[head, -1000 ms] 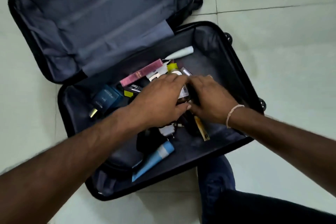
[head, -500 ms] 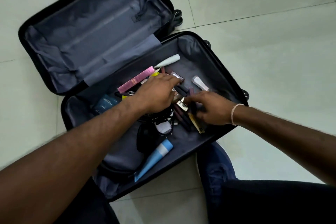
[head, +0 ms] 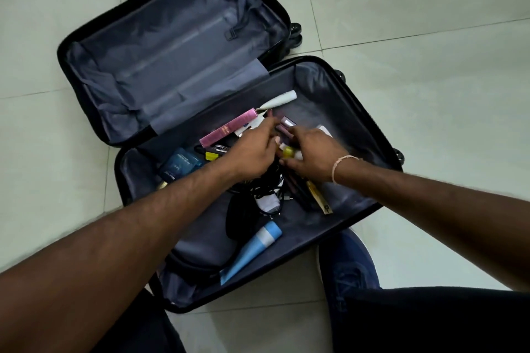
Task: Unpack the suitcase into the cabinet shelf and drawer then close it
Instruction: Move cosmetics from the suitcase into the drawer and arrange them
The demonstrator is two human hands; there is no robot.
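Note:
The black suitcase (head: 344, 112) lies open on the floor, and its grey-lined lid half (head: 172, 66) holds nothing. The lower half holds a white tube (head: 279, 100), a pink box (head: 229, 130), a blue box (head: 179, 166), tangled black cables (head: 263, 189), a light blue tube (head: 252, 249) and a gold stick (head: 317, 195). My left hand (head: 252, 152) reaches into the pile of small cosmetic sticks; its grip is hidden. Right beside it, my right hand (head: 312, 155) curls around a small yellow-capped bottle (head: 289, 152). No cabinet is in view.
A black pouch (head: 238, 218) lies near the suitcase's front edge. My blue shoe (head: 347, 264) and dark trouser legs are right against the front rim. Pale floor tiles (head: 430, 94) surround the case; its wheels stick out on the right side.
Both hands have shifted up toward the middle of the pile and come closer together. The right hand left the dark sticks and now wraps the yellow-capped bottle. The camera has pulled back.

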